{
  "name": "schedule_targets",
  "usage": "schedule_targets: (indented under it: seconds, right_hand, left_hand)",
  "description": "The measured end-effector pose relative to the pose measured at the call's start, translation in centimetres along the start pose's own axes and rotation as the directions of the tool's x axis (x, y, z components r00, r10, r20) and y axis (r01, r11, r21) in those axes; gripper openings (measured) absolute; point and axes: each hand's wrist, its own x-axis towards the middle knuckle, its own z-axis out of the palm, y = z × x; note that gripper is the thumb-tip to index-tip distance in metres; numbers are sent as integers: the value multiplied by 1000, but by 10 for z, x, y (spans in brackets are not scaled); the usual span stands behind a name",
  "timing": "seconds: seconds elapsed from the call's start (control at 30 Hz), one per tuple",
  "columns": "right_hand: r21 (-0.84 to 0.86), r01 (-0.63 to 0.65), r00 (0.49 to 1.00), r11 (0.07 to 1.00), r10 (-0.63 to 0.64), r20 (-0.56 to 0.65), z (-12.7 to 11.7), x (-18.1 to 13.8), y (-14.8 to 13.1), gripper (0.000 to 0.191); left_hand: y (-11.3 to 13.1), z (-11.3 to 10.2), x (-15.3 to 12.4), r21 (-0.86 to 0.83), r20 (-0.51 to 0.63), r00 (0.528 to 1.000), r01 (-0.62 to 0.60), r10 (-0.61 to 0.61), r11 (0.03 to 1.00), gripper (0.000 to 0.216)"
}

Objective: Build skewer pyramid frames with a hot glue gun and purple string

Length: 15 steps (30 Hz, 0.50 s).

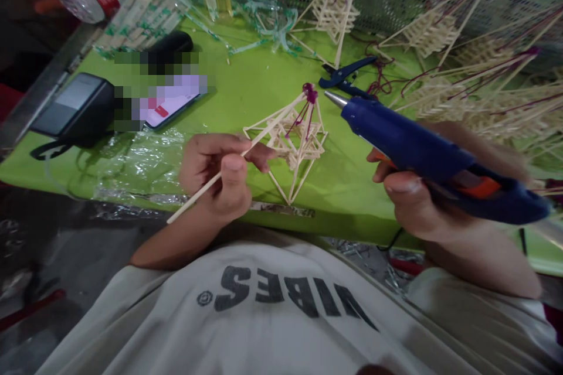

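- In the head view, our hands are apart; the wooden stick frame point(299, 149) sits on the green table point(229, 102), near the centre.
- At its 8 o'clock, our left hand point(222, 173) pinches a loose-ended stick point(268, 128) reaching the purple knot point(310, 92); we should keep that pinch light and steady.
- At its 3 o'clock, our right hand point(422, 205) grips the glue gun point(409, 146); we cannot tell whether the trigger is pressed.
- The nozzle point(336, 99) points just beside the knot, so we'd best keep fingertips clear.
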Motion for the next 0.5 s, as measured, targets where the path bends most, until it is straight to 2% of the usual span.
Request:
schedule_targets:
  seconds: [0.07, 0.13, 0.3, 0.5]
  right_hand:
    - [35, 76, 997, 996, -75, -37, 4, 1, -1, 19]
    - [47, 122, 992, 991, -120, -40, 7, 3, -1, 20]
    - [62, 134, 991, 989, -135, 12, 12, 6, -3, 22]
    - [93, 223, 974, 970, -225, 14, 12, 9, -7, 23]
  left_hand:
    - [0, 0, -1, -12, -23, 1000, -9, 9, 1000, 14]
    - [1, -1, -1, -55, 1, 1000, 10, -10, 998, 12]
    - [4, -4, 0, -127, 98, 995, 39, -26, 991, 18]
    - [3, 0, 0, -88, 25, 1000, 16, -13, 996, 13]
